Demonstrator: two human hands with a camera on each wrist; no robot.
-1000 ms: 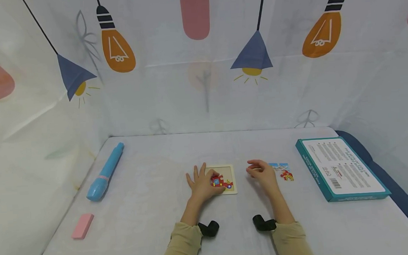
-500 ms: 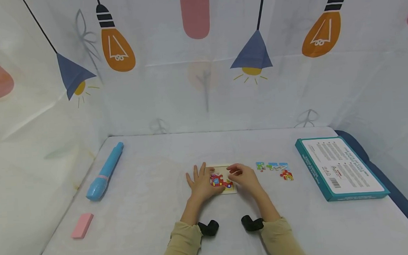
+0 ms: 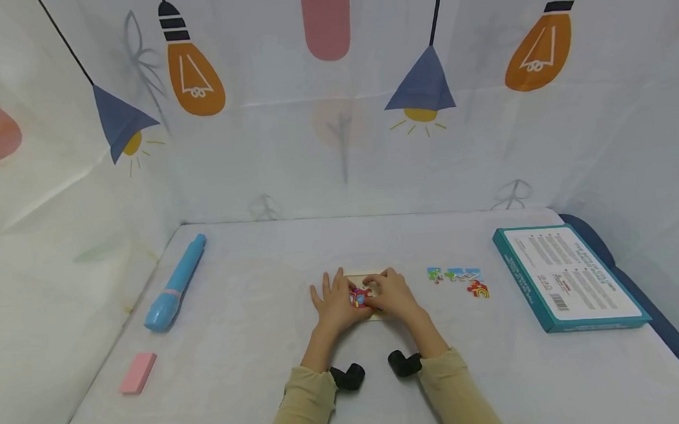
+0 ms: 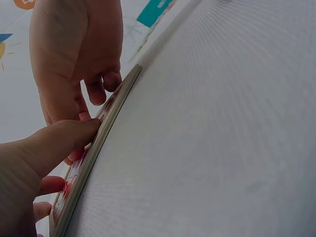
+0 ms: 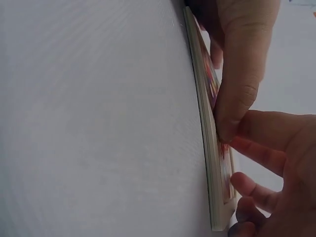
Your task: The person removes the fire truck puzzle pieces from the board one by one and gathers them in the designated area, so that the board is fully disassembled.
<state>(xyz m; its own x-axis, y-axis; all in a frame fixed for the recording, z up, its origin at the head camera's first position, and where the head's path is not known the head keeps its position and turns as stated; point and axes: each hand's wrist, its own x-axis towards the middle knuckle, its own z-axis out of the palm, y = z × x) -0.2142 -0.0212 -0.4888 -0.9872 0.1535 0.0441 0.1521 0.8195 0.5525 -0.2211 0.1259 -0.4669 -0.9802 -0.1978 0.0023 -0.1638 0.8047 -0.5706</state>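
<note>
In the head view a small jigsaw board (image 3: 352,276) with a pale frame lies flat on the table. A red vehicle picture (image 3: 359,296) shows in it, partly hidden by both hands. My left hand (image 3: 335,308) holds the board at its left side, thumb along the near edge, index finger bent onto it, other fingers spread. From the right, my right hand (image 3: 396,295) reaches over the board with bent thumb and index finger touching it. Whether a piece sits between them is hidden. In the right wrist view the left thumb (image 5: 232,118) meets the right thumb (image 5: 261,127) at the board.
Several loose jigsaw pieces (image 3: 464,274) lie right of the board, a red-yellow one (image 3: 478,289) nearest. Farther right is a teal-edged box (image 3: 574,279). A blue microphone-shaped object (image 3: 175,287) and a pink block (image 3: 138,373) lie at the left. A printed curtain (image 3: 289,156) hangs behind the table.
My right hand has moved left from beside the loose pieces onto the board, uncovering a small green-blue piece on the table. My left hand stays in place on the board.
</note>
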